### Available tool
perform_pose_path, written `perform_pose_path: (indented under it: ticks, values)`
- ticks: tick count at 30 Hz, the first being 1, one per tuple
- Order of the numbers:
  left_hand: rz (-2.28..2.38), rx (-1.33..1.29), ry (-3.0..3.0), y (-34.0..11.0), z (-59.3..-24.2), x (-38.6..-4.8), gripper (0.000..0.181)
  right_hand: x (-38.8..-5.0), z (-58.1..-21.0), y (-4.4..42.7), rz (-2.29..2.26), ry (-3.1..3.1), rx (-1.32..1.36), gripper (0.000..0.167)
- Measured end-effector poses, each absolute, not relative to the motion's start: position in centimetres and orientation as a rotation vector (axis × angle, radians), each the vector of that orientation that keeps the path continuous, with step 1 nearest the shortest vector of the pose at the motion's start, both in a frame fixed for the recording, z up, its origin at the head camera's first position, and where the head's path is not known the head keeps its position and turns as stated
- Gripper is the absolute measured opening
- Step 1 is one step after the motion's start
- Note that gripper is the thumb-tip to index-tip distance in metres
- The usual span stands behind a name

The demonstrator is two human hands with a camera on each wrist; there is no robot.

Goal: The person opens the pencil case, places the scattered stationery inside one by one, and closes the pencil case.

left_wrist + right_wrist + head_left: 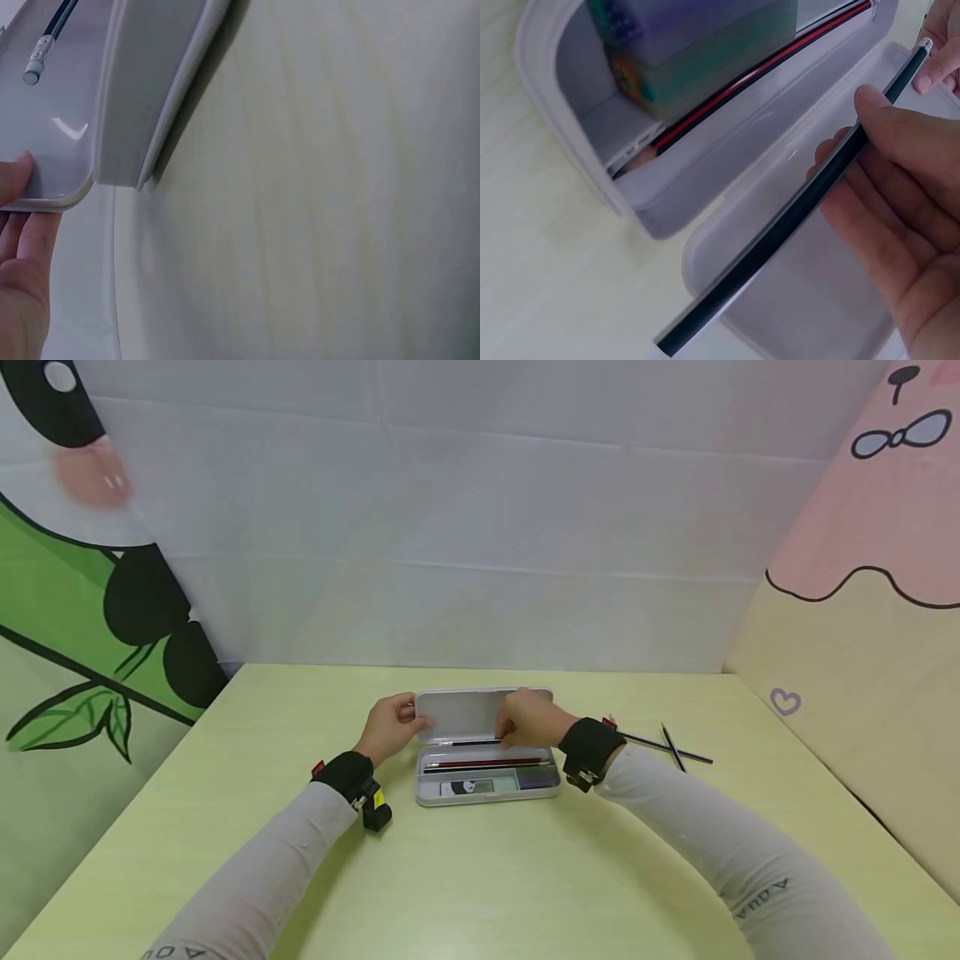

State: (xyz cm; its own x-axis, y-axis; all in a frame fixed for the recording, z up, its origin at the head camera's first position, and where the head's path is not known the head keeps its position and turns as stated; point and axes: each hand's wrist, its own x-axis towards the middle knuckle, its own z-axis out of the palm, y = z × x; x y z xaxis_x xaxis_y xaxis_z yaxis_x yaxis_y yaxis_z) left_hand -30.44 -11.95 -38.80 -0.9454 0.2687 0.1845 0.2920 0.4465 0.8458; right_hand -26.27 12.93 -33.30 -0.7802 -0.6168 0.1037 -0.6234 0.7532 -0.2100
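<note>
An open white pencil case [487, 802] lies on the table, its lid [457, 714] tipped back. My left hand [390, 727] grips the lid's left end, thumb inside and fingers beneath. Over the case, my right hand [536, 718] pinches a dark striped pencil [780, 225] between thumb and fingers. That pencil's eraser end [34, 67] points towards my left hand. Inside the case lie a red-and-black pencil [765, 71], a purple and green block [705, 67] and a white item with a panda print [467, 787].
Two dark pencils lie crossed on the table right of the case, one [693, 757] partly behind my right wrist, the other [672, 746] over it. A white wall sheet [480, 527] hangs behind the pale yellow table [480, 893].
</note>
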Motion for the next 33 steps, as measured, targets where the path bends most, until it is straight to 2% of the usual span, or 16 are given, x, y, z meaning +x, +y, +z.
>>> perform_pose_path:
  ticks: [18,33]
  values:
    - [-1.531,-0.484,-2.653,-12.3,-38.2,-29.9,0.033,-26.0,-33.7,11.1,0.421,-2.882,1.098,0.008]
    - [-1.535,-0.505,-2.635,-12.3,-37.9,-29.3,0.033,-26.5,-35.4,10.5,0.447,-2.861,1.088,0.006]
